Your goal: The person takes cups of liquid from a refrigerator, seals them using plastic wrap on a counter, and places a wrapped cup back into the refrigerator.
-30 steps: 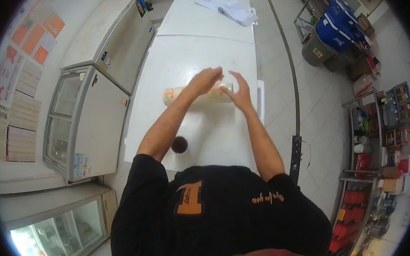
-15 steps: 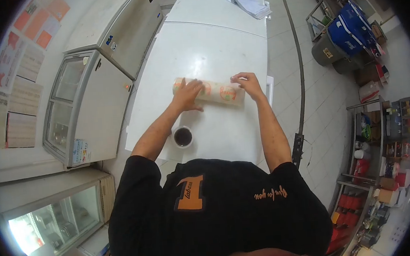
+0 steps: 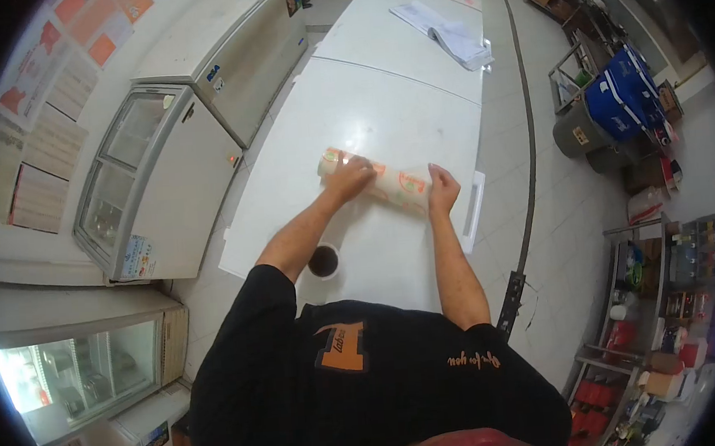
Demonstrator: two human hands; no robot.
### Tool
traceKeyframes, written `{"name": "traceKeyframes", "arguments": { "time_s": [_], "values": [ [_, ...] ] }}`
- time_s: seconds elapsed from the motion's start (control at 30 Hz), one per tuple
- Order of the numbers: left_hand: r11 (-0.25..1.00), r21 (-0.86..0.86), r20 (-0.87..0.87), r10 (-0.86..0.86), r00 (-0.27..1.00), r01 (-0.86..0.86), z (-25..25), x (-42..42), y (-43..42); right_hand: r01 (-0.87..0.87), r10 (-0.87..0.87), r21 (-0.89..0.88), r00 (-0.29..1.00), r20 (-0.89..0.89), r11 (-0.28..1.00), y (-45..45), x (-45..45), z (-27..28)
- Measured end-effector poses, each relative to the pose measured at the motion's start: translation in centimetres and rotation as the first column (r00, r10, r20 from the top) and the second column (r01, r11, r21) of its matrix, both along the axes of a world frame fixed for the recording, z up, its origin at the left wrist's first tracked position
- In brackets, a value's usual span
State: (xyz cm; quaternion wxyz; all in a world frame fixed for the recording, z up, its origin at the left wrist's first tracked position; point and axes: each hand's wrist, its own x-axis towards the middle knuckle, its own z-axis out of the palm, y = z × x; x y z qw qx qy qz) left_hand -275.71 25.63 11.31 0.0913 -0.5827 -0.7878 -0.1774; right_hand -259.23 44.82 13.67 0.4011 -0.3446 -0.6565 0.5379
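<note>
A long roll in clear wrap with orange and green print (image 3: 400, 186) lies slantwise across the white worktop (image 3: 384, 246). My left hand (image 3: 349, 176) rests over the roll's left part, its fingers bent round the top. At the roll's right end is my right hand (image 3: 444, 189), closed with thumb and fingers together; what it pinches, if anything, is too small to make out. A cup of dark liquid (image 3: 323, 261) stands nearer my body, below my left forearm.
Papers (image 3: 444, 35) lie at the worktop's far right. Chest freezers (image 3: 164, 183) line the left side, with a lit glass-door fridge (image 3: 86, 379) nearer. Across the floor on the right stand a grey bin (image 3: 577, 133), blue bags (image 3: 626, 95) and loaded shelves (image 3: 628, 303).
A second ago both hands were raised over the roll's right part. My left hand has since moved left onto the roll, and my right hand has closed at its right end. The view has shifted.
</note>
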Motion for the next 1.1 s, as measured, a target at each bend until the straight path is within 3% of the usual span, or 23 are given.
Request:
{"name": "traceKeyframes", "arguments": {
  "time_s": [0.1,0.2,0.4,0.5,0.6,0.7,0.8,0.9,1.03,1.1],
  "values": [
    [0.969,0.22,-0.177,0.15,0.973,-0.11,2.8,1.6,0.0,0.174,-0.174,0.105,0.985,-0.014,0.979,-1.4,-1.7,-0.8],
    [0.976,0.088,0.065,0.194,0.979,-0.199,1.1,1.2,0.9,0.292,-0.301,0.183,0.953,0.023,0.939,-2.4,-2.9,-0.4],
    [0.981,0.07,0.237,0.16,0.958,-0.181,0.3,-0.7,2.1,0.313,-0.353,0.256,0.927,0.125,0.915,-2.0,-4.0,-0.6],
    [0.978,-0.206,0.423,0.071,0.903,0.019,2.7,-2.4,2.2,0.326,-0.377,0.272,0.912,0.161,0.905,-2.0,-4.0,-1.0],
    [0.92,-0.337,0.501,-0.003,0.866,0.199,5.4,-3.1,1.8,0.334,-0.398,0.298,0.897,0.19,0.894,-1.9,-4.1,-1.1],
    [0.849,-0.49,0.449,0.051,0.892,0.198,6.2,-3.4,2.3,0.351,-0.435,0.328,0.87,0.232,0.877,-2.1,-4.4,-0.9],
    [0.965,-0.262,0.213,0.076,0.974,-0.018,5.4,-0.7,1.1,0.352,-0.443,0.316,0.848,0.292,0.881,-1.9,-5.1,-0.3],
    [0.875,-0.373,0.203,0.401,0.893,-0.308,5.6,2.7,1.0,0.317,-0.41,0.311,0.859,0.306,0.896,-1.6,-5.5,-0.7],
    [0.817,-0.299,0.232,0.563,0.793,-0.493,5.6,2.6,1.3,0.316,-0.429,0.357,0.851,0.303,0.879,-1.2,-6.1,-0.8],
    [0.789,-0.232,0.329,0.614,0.718,-0.569,5.5,2.2,1.9,0.322,-0.459,0.388,0.819,0.343,0.864,-1.5,-6.1,-0.8]
  ]
}}
